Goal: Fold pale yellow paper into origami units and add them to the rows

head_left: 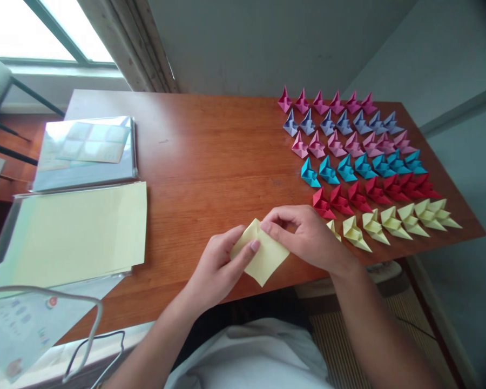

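Clock as seen by the wearer, 12 = away from the body.

Handling, my read: yellow paper (pixel 268 260) looked near weightless, thin, crisp enough to stand flat between two grips, but easy to bend. Matte face, so probably low slip risk with dry fingers. Fragile in the sense that a stray crease would likely stay and a hard tug at a corner could tear it. Best hold: light pinch close to the edge being worked, thumb flat on the face, support from behind, no squeeze across the middle.

Position: paper sat as a diamond between the hands, over the 6 o'clock side of the desk (pixel 210 162), one corner at 12, one at 6 toward the torso. Couldn't tell whether it touched the wood.

Left hand (pixel 221 265): at 9 o'clock of the paper, pinching it, thumb flat on the face and pointing to about 2, fingers along the 10 o'clock edge and partly hidden behind.

Right hand (pixel 308 235): at 2 o'clock, thumb and index pinching just beside the 12 o'clock corner, other fingers curled in. Thumb tips were near each other.

Around it: yellow folded pieces (pixel 394 222) in a row toward 3, large yellow sheet (pixel 81 232) at 9, well apart.
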A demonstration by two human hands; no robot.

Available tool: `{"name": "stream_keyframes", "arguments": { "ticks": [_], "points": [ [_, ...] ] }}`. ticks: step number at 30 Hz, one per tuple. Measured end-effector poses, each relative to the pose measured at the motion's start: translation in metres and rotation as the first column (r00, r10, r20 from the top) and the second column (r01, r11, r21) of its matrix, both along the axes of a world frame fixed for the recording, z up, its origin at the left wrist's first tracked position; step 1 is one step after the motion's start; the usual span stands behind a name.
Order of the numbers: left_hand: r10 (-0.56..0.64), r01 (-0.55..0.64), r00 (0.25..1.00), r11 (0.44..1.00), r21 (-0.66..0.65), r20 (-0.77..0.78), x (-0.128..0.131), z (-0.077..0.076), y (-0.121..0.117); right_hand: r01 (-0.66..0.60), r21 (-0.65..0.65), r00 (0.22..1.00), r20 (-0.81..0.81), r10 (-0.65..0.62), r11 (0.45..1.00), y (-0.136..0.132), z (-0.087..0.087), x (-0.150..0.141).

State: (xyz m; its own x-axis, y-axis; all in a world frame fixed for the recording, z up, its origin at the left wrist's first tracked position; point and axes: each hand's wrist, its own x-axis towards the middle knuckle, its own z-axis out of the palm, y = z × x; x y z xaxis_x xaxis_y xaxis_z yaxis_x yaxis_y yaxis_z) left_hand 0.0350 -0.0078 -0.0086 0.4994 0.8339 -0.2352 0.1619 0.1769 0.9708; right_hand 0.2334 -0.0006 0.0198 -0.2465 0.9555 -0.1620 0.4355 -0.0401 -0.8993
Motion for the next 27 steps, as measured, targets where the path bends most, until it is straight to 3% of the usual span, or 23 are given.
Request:
{"name": "stream_keyframes", "arguments": {
  "ticks": [8, 17, 23, 27],
  "points": [
    [-0.029, 0.029, 0.999, 1.000, 0.012, -0.018, -0.001, 0.000, 0.001, 0.003, 0.039, 0.998, -0.063, -0.001, 0.999, 0.004, -0.002, -0.009],
    [0.015, -0.015, 1.000, 1.000, -0.015, 0.008, 0.002, -0.001, 0.001, 0.130, 0.144, 0.991, -0.020, -0.129, 0.981, -0.004, -0.003, -0.023],
    [0.017, -0.016, 0.999, 0.999, 0.035, -0.029, 0.001, -0.001, 0.000, 0.081, -0.017, 0.991, -0.105, -0.082, 0.997, -0.002, -0.003, -0.012],
    [0.016, -0.015, 1.000, 1.000, 0.025, -0.023, 0.000, -0.003, 0.000, 0.040, -0.055, 0.995, -0.093, -0.045, 0.998, -0.001, -0.004, -0.004]
  ]
}}
